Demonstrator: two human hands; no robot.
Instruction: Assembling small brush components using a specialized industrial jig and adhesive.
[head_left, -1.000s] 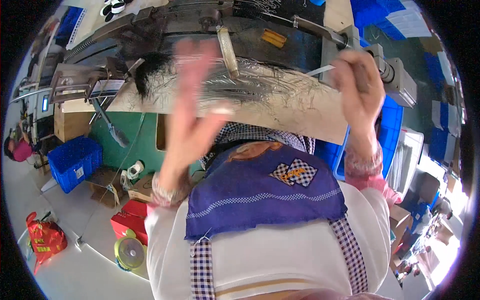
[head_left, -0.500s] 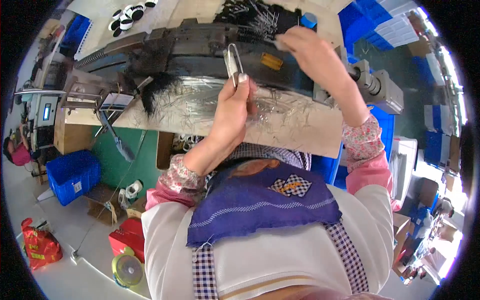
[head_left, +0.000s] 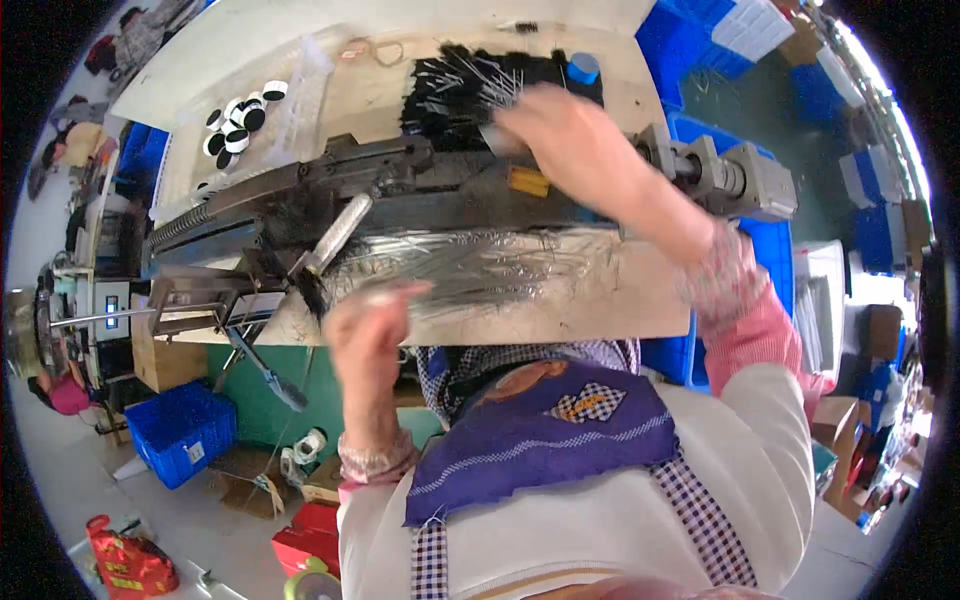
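Just past the right fingers point(head_left: 512, 121), thin silvery metallic strips point(head_left: 494, 84) probably want light pinching; I cannot tell whether right or left fingers point(head_left: 398, 298) grip anything.

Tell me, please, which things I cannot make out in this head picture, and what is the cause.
All in the head view:
Left grip: blurred, so whether it holds anything is unclear.
Right grip: blurred, and its own back hides what, if anything, it holds.
Thin metal pieces on the black pad: too small and overlapping to count.
Green object: cut off by the lower edge.
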